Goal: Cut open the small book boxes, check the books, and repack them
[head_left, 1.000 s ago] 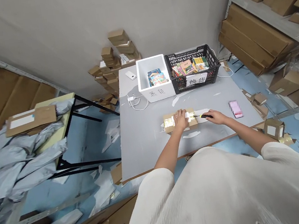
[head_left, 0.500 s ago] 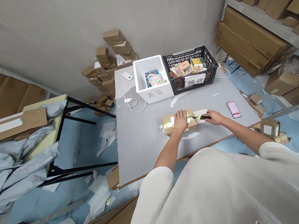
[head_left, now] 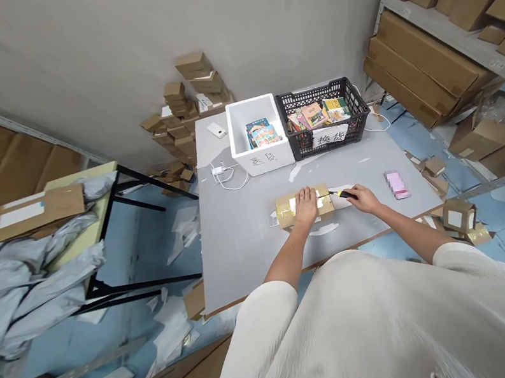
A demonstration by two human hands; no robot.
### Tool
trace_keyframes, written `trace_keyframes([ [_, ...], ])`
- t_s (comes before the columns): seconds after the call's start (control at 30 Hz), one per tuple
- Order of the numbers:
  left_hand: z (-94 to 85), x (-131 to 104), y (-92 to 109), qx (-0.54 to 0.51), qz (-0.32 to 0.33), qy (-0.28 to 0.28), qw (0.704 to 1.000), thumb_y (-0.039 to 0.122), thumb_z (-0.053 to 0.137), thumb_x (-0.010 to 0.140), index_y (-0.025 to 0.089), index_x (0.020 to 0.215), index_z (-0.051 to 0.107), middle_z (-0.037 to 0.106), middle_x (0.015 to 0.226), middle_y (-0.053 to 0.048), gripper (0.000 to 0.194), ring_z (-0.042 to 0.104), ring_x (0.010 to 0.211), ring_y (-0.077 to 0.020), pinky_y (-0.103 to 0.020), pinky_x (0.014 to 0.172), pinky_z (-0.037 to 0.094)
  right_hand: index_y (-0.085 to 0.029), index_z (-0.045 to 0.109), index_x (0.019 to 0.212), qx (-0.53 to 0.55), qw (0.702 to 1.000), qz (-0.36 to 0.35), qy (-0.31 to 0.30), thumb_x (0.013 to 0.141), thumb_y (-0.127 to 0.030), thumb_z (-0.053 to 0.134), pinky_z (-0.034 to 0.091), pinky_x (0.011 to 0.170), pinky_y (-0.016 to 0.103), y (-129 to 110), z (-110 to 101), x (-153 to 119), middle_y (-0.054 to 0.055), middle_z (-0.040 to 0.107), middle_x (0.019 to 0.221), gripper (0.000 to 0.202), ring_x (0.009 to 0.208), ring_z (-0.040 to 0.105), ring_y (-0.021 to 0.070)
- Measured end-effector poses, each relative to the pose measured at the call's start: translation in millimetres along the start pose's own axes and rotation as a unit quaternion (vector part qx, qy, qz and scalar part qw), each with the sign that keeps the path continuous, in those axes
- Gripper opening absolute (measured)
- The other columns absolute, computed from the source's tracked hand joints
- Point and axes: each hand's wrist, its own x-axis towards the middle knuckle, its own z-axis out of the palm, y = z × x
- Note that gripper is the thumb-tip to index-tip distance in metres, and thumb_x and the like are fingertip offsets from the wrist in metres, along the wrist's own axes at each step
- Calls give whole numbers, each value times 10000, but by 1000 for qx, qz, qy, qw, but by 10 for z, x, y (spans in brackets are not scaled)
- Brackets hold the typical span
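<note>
- Small flat brown cardboard parcel with a white label and shiny tape (head_left: 287,209) lies on the grey surface (head_left: 246,241), near its front edge, directly ahead of me.
- My left hand (head_left: 306,204) rests flat on top of the parcel, fingers spread, pressing it down; not closed around anything.
- My right hand (head_left: 364,198) is just right of the parcel, closed around a black-and-yellow utility knife (head_left: 343,194). Its tip points left, at the parcel's right end; too small to tell whether it touches.
- White paper scrap (head_left: 323,229) lies on the surface just in front of the parcel.
- Small pink stack of cards (head_left: 395,184) sits to the right of my right hand, apart from it.
- At the back of the surface: white foam box (head_left: 257,157) with colourful packs inside, touching a black plastic crate (head_left: 328,136) with a white handwritten label, also filled with colourful packs.
- White charger with cable (head_left: 224,172) lies left of the foam box; a white phone (head_left: 216,130) sits behind it.
- Stacked brown cartons (head_left: 190,106) stand by the wall behind the surface.
</note>
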Motion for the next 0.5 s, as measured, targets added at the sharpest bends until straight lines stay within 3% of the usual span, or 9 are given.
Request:
trace_keyframes([
  [0.27,-155,-86,-116,-27,-5,-15,1000,372,433,1077,185,1613,496,434,1748,-177,571,279,1689,-316,-573,1381,195,-247,743,1362,39,999,25,-9,968,-333,675,521,1046,430,223,-2,-16,131,716,1261,408,1168,665,317],
  [0.4,-342,-399,-344,-10,-42,-2,999,477,570,1038,215,1599,515,386,1768,-186,622,230,1700,-354,-601,1382,127,-230,736,1313,114,992,48,3,942,-361,670,537,1064,464,424,0,-107,129,727,1237,399,1164,684,322],
  [0.5,-432,-685,-505,17,-94,16,995,588,752,918,257,1640,460,288,1804,-194,847,182,1701,-398,-626,1360,131,-229,735,1249,187,980,67,3,925,-420,674,550,1069,477,369,69,-48,125,743,1236,381,1173,702,321],
])
